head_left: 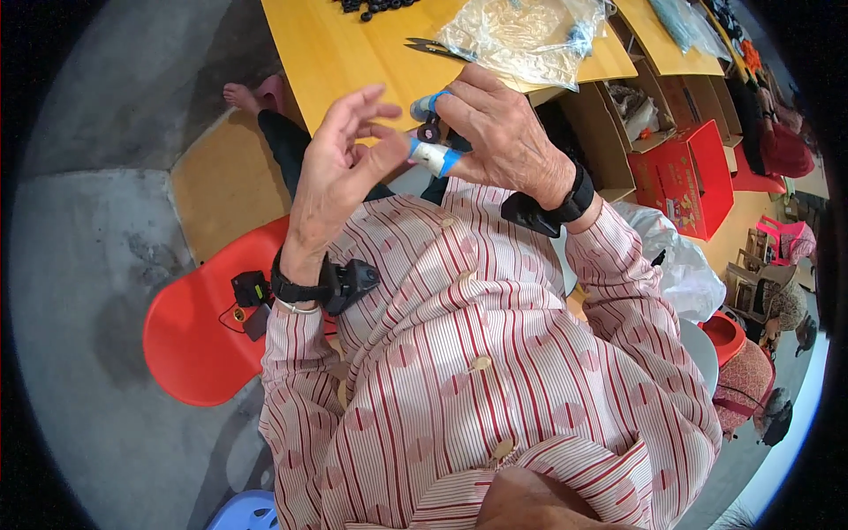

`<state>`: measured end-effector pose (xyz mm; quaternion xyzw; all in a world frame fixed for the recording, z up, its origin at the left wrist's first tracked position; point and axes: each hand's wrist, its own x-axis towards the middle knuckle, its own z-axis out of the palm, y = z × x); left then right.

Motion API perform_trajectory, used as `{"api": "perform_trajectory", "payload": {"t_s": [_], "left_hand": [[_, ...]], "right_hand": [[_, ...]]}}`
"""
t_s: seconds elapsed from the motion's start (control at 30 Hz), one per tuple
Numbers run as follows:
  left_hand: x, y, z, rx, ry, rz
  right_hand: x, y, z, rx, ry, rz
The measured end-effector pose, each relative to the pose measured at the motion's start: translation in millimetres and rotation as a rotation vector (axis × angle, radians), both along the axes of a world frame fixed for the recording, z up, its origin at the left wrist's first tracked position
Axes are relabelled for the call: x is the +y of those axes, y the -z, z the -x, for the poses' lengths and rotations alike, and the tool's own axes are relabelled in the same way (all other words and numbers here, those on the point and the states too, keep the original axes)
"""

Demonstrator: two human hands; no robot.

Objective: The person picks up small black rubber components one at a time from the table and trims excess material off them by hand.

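Observation:
In front of my body, my right hand (pixel 503 132) pinches a small round black piece (pixel 428 131) with a pale mark in its middle. Blue and white tape wraps the thumb and index finger of this hand. My left hand (pixel 336 163) is raised beside it with the fingers spread, and nothing shows in them. Its thumb reaches close to the right thumb's tip; whether they touch is unclear. Several similar black pieces (pixel 378 7) lie at the far edge of the yellow table (pixel 327 57). Dark scissors (pixel 433 46) rest beside a clear plastic bag (pixel 517 40).
A red stool (pixel 190 327) stands at my left with a small black device (pixel 251 288) on it. Cardboard boxes (pixel 609 132), a red box (pixel 685 181) and a white plastic bag (pixel 676 256) are at my right. Other people sit further right; a bare foot (pixel 243 97) shows at far left.

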<state>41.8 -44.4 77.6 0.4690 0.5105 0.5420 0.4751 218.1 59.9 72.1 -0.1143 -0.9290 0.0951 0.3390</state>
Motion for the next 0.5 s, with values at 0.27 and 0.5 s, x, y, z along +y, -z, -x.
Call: {"api": "perform_trajectory", "payload": {"t_s": [0.27,0.5], "left_hand": [[4.2,-14.3,-5.5,0.382,0.193,-0.240],[4.1,-14.9,-6.3,0.400,0.134,-0.302]], "right_hand": [[-7.0,-6.7,1.0,0.076,-0.090,0.069],[-8.4,-5.3,0.3,0.072,-0.104,-0.007]]}}
